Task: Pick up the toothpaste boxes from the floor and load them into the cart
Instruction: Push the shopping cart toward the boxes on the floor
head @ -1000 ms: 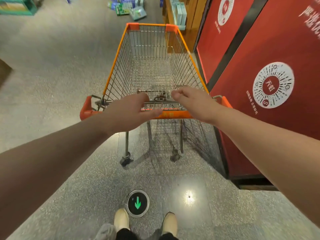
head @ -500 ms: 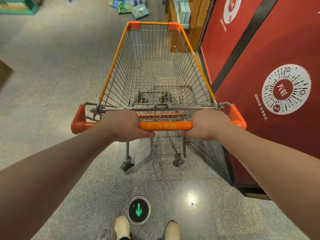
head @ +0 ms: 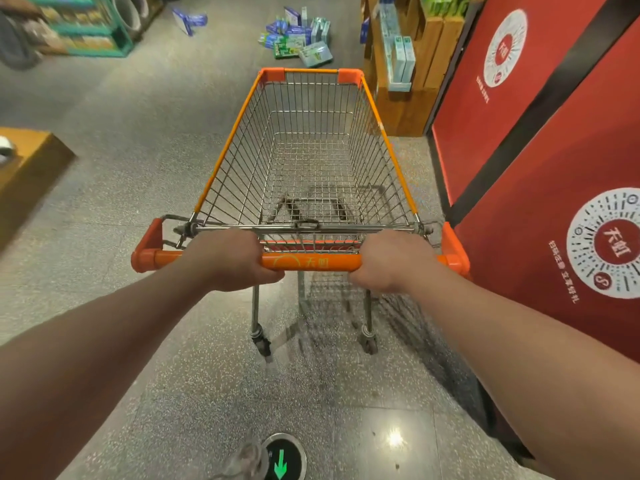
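A wire shopping cart [head: 228,147] with orange trim stands in front of me, its basket empty. My left hand [head: 230,259] and my right hand [head: 393,259] both grip the orange cart handle [head: 311,262], one on each side of its printed logo. A heap of blue and green toothpaste boxes [head: 298,38] lies on the grey floor just beyond the cart's far end. Another blue box [head: 189,20] lies alone further left.
A red wall panel [head: 540,150] runs close along the cart's right side. A wooden shelf [head: 412,64] with boxes stands at the far right, a green shelf unit [head: 79,26] at far left, a wooden platform [head: 24,168] on the left. A green arrow floor marker [head: 282,459] is by my foot.
Both hands came down from the cart's upper rail and closed on the orange handle. The view has since moved forward, and the box heap is fuller in view.
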